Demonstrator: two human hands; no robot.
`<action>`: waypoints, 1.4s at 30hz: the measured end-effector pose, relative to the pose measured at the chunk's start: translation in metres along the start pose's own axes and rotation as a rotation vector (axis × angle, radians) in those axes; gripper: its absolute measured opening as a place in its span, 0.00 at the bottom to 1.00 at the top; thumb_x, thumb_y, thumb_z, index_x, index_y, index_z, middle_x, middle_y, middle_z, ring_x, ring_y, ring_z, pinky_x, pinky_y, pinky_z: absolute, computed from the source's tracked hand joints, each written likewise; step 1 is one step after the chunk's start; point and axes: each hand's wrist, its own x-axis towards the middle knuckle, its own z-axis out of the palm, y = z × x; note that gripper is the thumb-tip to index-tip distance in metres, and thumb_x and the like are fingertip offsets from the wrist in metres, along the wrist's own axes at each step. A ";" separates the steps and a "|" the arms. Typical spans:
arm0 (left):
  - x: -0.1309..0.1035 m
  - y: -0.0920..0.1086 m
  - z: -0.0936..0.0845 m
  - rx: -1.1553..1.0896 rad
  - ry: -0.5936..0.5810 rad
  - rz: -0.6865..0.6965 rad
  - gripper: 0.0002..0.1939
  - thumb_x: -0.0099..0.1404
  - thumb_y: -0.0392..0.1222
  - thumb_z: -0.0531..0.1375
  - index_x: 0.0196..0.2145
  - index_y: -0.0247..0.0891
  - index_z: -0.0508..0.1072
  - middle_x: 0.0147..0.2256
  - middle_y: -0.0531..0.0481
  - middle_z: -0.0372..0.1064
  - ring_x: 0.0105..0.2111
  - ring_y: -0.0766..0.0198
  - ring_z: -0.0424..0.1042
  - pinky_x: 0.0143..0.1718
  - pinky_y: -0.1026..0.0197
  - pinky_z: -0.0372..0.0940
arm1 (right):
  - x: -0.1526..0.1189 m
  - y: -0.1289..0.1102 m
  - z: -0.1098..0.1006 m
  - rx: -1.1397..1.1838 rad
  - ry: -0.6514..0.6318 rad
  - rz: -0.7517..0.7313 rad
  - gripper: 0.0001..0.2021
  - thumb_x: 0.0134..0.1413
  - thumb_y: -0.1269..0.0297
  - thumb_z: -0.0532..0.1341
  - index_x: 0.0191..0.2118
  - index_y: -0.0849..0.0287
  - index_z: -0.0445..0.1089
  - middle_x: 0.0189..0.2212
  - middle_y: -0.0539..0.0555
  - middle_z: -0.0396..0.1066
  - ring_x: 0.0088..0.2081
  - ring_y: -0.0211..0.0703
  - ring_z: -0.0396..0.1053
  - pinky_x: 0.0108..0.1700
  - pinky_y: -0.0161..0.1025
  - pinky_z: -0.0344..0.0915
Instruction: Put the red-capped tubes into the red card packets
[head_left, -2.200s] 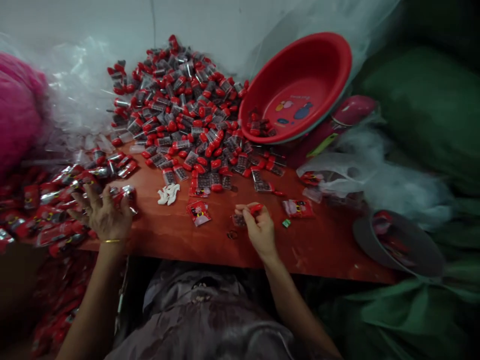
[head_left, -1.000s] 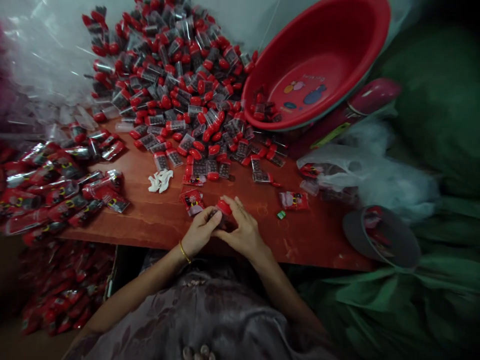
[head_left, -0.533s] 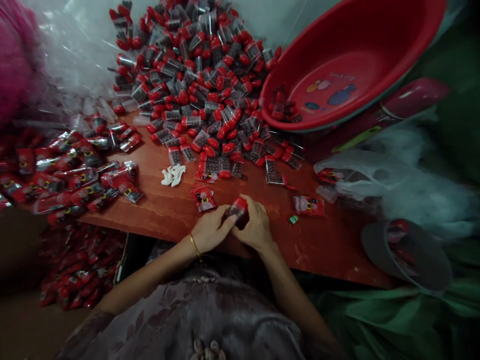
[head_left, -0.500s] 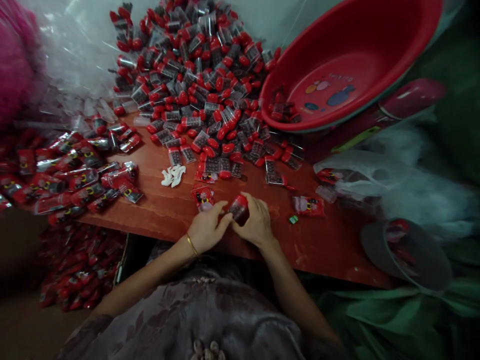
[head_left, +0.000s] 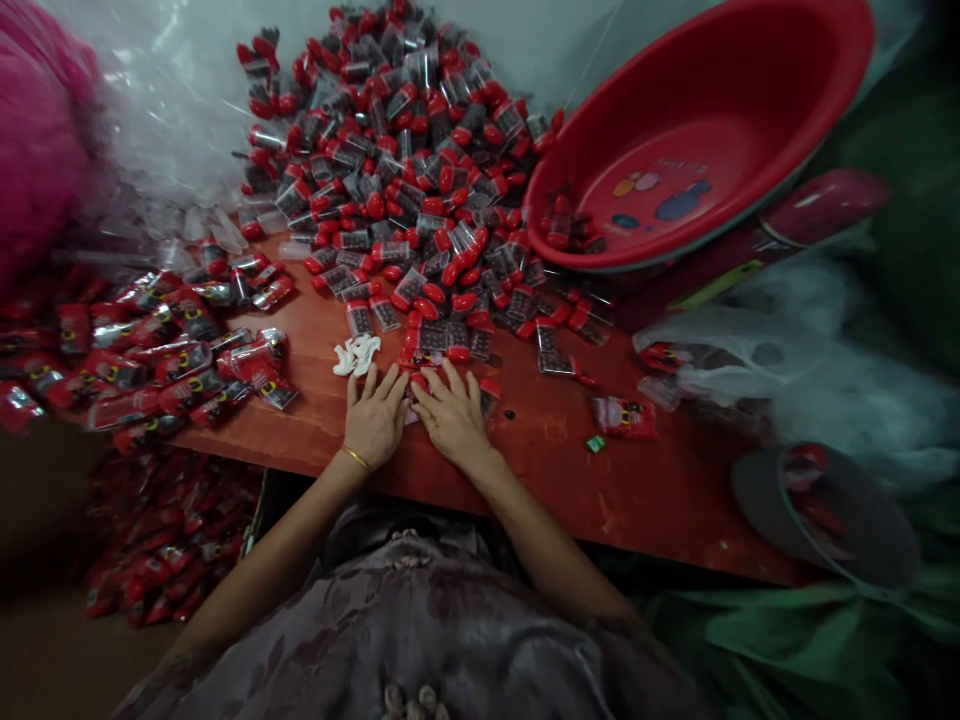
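Observation:
Both hands lie side by side on the reddish wooden table, fingers spread and pointing away from me. My left hand (head_left: 374,420), with a gold bracelet at its wrist, rests on the left edge of some flat red printed packets (head_left: 410,408). On their right side lies my right hand (head_left: 453,418), its fingertips over the packets. A red-capped clear tube (head_left: 490,394) shows just beyond the right hand's fingers. White curved pieces (head_left: 357,354) lie beyond my left hand. Large numbers of red-capped tubes (head_left: 405,180) are heaped in front.
Wrapped red packets (head_left: 180,350) spread over the table's left. A red basin (head_left: 705,110) leans at the back right above a pink bottle (head_left: 825,205). Farther right are plastic bags (head_left: 832,370), a grey bin (head_left: 765,490) and a red packet (head_left: 624,417).
The red-capped tube has left my hands and lies on the table. Both hands have opened and moved left and forward onto the flat packets. The view has shifted slightly.

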 end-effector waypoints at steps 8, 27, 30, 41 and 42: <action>-0.005 -0.006 -0.015 -0.177 0.181 -0.097 0.26 0.64 0.48 0.51 0.55 0.29 0.65 0.55 0.36 0.64 0.60 0.46 0.55 0.58 0.43 0.48 | -0.002 -0.001 0.002 0.054 0.201 -0.006 0.12 0.61 0.63 0.54 0.42 0.49 0.74 0.49 0.51 0.72 0.60 0.49 0.55 0.60 0.59 0.36; -0.002 0.041 -0.039 -1.264 0.193 -0.389 0.12 0.53 0.46 0.64 0.20 0.36 0.71 0.19 0.55 0.66 0.21 0.70 0.62 0.27 0.67 0.59 | -0.014 -0.037 -0.028 0.944 0.306 0.457 0.17 0.55 0.54 0.53 0.19 0.58 0.59 0.16 0.45 0.58 0.21 0.33 0.55 0.25 0.32 0.54; -0.003 0.046 -0.037 -1.290 0.179 -0.410 0.13 0.53 0.47 0.64 0.20 0.35 0.71 0.19 0.56 0.65 0.22 0.71 0.61 0.27 0.68 0.58 | -0.015 -0.036 -0.027 0.853 0.336 0.447 0.18 0.56 0.55 0.51 0.18 0.56 0.53 0.16 0.45 0.53 0.20 0.33 0.52 0.24 0.32 0.51; 0.006 0.047 -0.038 -1.621 -0.053 -0.693 0.21 0.38 0.48 0.72 0.28 0.32 0.77 0.27 0.49 0.75 0.27 0.67 0.71 0.33 0.64 0.67 | -0.019 -0.009 -0.035 0.546 0.230 0.310 0.21 0.62 0.54 0.44 0.23 0.57 0.61 0.20 0.50 0.65 0.25 0.37 0.63 0.30 0.34 0.57; 0.008 0.047 -0.039 -1.630 -0.039 -0.730 0.21 0.37 0.48 0.72 0.27 0.32 0.77 0.26 0.49 0.75 0.26 0.67 0.71 0.32 0.64 0.67 | -0.021 -0.003 -0.037 0.458 0.223 0.349 0.22 0.63 0.53 0.44 0.24 0.57 0.63 0.21 0.51 0.67 0.26 0.38 0.64 0.31 0.35 0.57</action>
